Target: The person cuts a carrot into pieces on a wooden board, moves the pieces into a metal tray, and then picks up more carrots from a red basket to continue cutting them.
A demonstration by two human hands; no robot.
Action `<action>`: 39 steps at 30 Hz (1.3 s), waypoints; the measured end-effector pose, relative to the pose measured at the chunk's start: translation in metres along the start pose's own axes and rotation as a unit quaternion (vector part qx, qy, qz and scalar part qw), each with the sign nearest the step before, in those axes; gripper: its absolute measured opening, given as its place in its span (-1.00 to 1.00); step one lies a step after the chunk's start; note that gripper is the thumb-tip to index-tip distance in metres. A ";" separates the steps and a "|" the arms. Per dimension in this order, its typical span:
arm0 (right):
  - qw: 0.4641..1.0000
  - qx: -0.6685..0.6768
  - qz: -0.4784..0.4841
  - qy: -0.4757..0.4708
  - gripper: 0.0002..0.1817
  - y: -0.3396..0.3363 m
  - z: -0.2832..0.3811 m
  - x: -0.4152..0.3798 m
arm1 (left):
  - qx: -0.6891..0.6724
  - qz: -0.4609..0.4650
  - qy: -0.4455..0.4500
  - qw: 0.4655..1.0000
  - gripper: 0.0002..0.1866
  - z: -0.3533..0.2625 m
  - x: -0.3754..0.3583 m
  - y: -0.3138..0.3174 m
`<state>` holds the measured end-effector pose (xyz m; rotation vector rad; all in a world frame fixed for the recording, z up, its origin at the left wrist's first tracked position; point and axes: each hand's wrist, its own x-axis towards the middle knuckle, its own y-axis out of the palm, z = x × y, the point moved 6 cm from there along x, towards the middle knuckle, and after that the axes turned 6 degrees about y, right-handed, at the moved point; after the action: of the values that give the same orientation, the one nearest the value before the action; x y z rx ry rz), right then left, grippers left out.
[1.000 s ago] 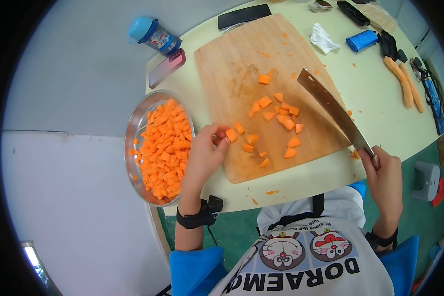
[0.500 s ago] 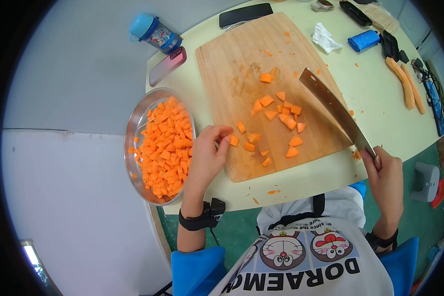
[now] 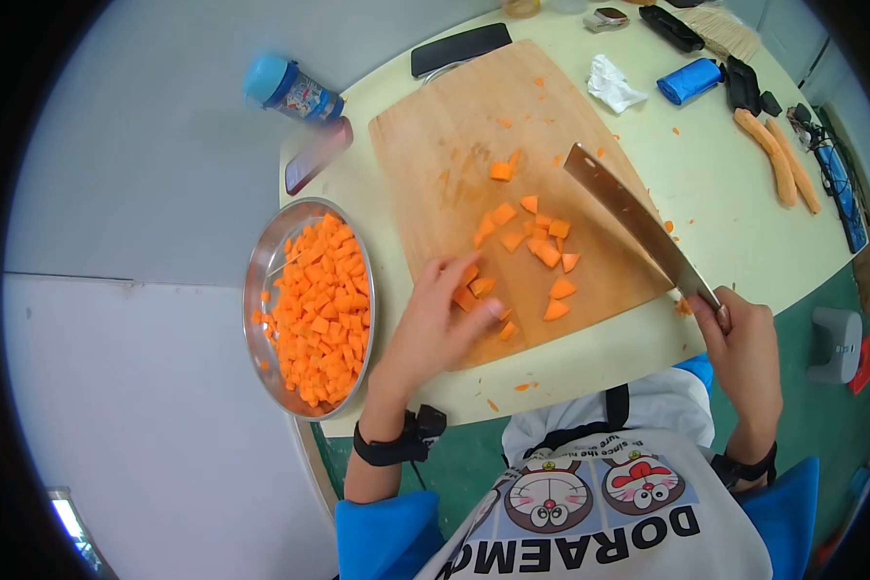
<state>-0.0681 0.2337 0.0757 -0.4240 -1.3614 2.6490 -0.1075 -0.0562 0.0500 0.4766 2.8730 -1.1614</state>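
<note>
Our left hand [image 3: 430, 324] has moved inward, grip spread around loose orange carrot chunks [image 3: 483, 287], putting several within reach; our right hand [image 3: 747, 343] clamps its grip on a long steel cleaver [image 3: 638, 217].

- Carrot pieces [image 3: 548, 253]: bright orange.
- Cutting board [image 3: 435, 145]: light tan, with orange-brown stains.
- Bowl [image 3: 252, 338]: silvery.
- Knife [image 3: 638, 224]: grey-brown blade.
- Counter [image 3: 735, 251]: pale yellow-green.
- Bottle [image 3: 302, 95]: blue, patterned, with a lighter blue cap.
- Garment [image 3: 594, 512]: white, printed with cartoon faces, red details and black lettering.
- Sleeves [image 3: 387, 532]: plain blue.
- Floor [image 3: 793, 406]: green.
</note>
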 end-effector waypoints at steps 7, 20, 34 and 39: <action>1.000 -0.009 -0.001 -0.028 -0.70 -0.003 0.002 0.003 | 0.252 -0.070 0.132 0.956 -0.32 -0.019 -0.012 0.032; 0.982 0.143 0.108 -0.058 -0.63 -0.009 -0.016 0.022 | 0.230 -0.106 0.167 0.953 -0.79 -0.015 -0.011 0.028; 0.836 0.459 0.245 0.174 -0.71 0.062 -0.039 -0.033 | -0.008 -0.172 0.111 0.979 -0.62 -0.011 0.048 -0.014; 0.800 0.510 0.246 0.199 -0.75 0.079 -0.037 -0.045 | -0.076 -0.215 0.147 0.962 -0.56 0.005 0.051 0.022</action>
<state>-0.0128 0.2054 0.0000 -1.1450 0.4222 2.8976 -0.1506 -0.0305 0.0260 0.0115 3.4122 -0.9587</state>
